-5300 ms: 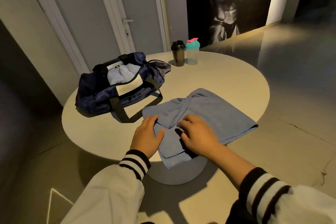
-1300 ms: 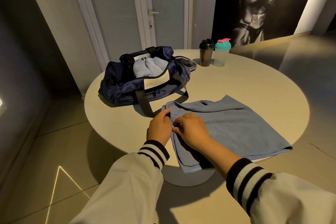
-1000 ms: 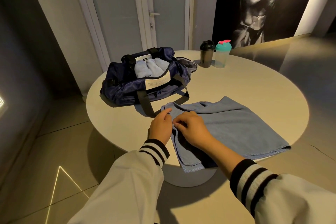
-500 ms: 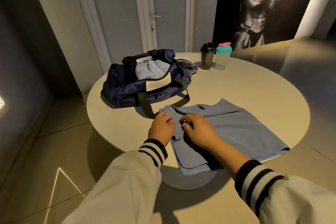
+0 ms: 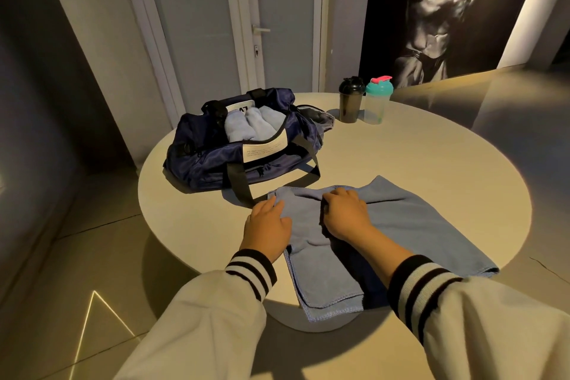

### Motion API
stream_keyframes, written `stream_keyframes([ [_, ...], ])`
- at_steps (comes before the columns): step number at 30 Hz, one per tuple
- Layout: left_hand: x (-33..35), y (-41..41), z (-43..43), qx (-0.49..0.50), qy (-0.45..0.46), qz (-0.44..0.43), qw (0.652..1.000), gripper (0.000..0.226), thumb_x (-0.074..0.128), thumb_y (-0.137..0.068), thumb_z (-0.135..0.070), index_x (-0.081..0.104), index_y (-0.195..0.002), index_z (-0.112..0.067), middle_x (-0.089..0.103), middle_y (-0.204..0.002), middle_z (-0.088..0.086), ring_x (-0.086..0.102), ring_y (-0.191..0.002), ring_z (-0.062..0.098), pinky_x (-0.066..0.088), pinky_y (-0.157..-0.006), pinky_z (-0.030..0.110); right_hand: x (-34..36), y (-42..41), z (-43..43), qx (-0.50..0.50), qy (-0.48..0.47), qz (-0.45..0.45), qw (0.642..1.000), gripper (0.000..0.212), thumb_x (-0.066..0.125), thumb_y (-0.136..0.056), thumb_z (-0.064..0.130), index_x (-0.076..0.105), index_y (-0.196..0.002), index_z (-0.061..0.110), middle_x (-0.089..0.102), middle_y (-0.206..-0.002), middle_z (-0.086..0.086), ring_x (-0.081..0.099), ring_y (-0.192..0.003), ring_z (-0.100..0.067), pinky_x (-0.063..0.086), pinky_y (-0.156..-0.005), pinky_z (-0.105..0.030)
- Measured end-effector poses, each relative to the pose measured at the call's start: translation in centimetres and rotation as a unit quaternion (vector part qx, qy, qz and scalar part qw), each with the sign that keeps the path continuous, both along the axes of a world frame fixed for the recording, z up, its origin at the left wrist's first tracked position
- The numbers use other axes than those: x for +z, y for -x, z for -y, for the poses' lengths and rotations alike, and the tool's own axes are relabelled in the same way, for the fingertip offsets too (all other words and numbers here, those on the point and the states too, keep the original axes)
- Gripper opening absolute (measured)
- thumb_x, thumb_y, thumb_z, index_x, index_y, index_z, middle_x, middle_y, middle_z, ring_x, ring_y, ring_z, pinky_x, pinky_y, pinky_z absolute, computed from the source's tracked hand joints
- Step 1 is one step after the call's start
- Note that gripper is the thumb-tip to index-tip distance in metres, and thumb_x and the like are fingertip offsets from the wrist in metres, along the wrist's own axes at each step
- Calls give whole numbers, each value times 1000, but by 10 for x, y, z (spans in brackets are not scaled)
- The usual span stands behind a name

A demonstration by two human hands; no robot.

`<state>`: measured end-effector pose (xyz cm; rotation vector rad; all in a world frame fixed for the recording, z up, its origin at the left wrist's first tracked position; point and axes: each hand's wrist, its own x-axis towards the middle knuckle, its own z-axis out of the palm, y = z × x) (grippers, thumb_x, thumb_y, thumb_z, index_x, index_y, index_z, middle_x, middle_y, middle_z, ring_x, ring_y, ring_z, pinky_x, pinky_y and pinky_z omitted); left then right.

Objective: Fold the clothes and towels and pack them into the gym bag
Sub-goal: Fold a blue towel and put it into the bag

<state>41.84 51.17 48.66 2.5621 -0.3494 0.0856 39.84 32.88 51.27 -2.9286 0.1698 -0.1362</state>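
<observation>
Blue towel (image 5: 416, 225): right hand (image 5: 347, 216) curls its fingers over a bunched fold at the far edge; left hand (image 5: 267, 225), just beside, presses near-straight fingers on the left corner. It spreads right of both hands across the round table (image 5: 416, 148), near end overhanging the rim. Beyond the left hand, open navy gym bag (image 5: 216, 160) holding rolled pale towels (image 5: 249, 125); two shaker bottles (image 5: 350, 102) farther back.

towel (image 5: 416, 225): soft matt cloth, stitched hem
gym bag (image 5: 216, 160): shiny synthetic fabric (webbing straps)
desk (image 5: 416, 157): smooth, matt
shaker bottles (image 5: 350, 100): plastic
floor (image 5: 92, 256): glossy tiles
</observation>
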Motion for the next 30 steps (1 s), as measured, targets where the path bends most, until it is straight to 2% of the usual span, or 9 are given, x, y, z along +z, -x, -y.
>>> stream_keyframes([
  [4,0,0,-1,-18,-5,6,1000,52,35,-105,-26,29,-156,-21,20,-165,-3,22,-148,18,18,-122,38,4,-14,17,-18,-46,-7,999,32,47,-99,14,52,-129,3,49,-137,-18,53,-113,-38,42,-85,-40],
  [8,-1,-1,-1,-22,2,3,1000,52,37,-106,-32,28,-156,-22,21,-165,-3,22,-148,17,14,-122,37,3,-17,20,2,-92,25,995,50,48,-99,13,38,-148,6,41,-145,-22,42,-129,-41,39,-105,-48],
  [12,-2,-2,0,-10,38,-4,999,53,43,-104,-32,34,-154,-21,25,-162,-4,29,-145,20,19,-121,38,0,-13,-6,48,-77,45,995,30,45,-98,14,59,-124,21,52,-127,-9,45,-123,-34,24,-112,-55],
  [15,-3,0,-2,-6,60,-7,998,54,48,-102,-31,35,-154,-20,28,-159,-5,37,-138,26,30,-118,40,1,-16,-19,25,-57,-3,998,27,45,-98,15,59,-120,17,52,-127,-7,42,-130,-29,4,-118,-66],
  [18,-4,0,-3,-11,68,3,998,54,50,-101,-29,36,-152,-19,29,-157,-5,42,-132,28,37,-114,43,1,-18,-23,13,-22,-19,999,31,48,-97,17,56,-126,13,50,-132,-8,38,-135,-29,3,-117,-69],
  [22,-7,-4,-2,-12,92,8,996,56,54,-99,-25,36,-151,-17,29,-151,-4,49,-125,26,44,-109,43,-2,-17,-25,30,-38,-30,998,54,35,-106,31,20,-157,22,31,-157,-11,16,-149,-31,2,-117,-67],
  [24,-8,-5,-3,-5,113,7,994,57,56,-98,-21,36,-151,-17,28,-150,-3,49,-125,24,45,-109,42,-3,-17,-28,47,-52,-61,996,58,26,-106,44,6,-159,32,14,-166,-6,3,-153,-30,-2,-117,-66],
  [28,-8,-5,-2,21,116,3,993,56,57,-97,-24,38,-149,-16,29,-147,0,48,-124,24,45,-107,41,-4,-17,-27,70,-41,-111,990,66,22,-97,69,6,-157,45,-4,-168,1,-12,-153,-29,-12,-116,-63],
  [30,-8,-5,-1,22,103,-9,994,50,54,-98,-28,43,-144,-13,30,-150,2,49,-124,25,45,-107,42,-3,-10,-26,90,-23,-67,993,64,29,-97,66,22,-156,41,8,-167,-2,-1,-154,-29,-6,-118,-61],
])
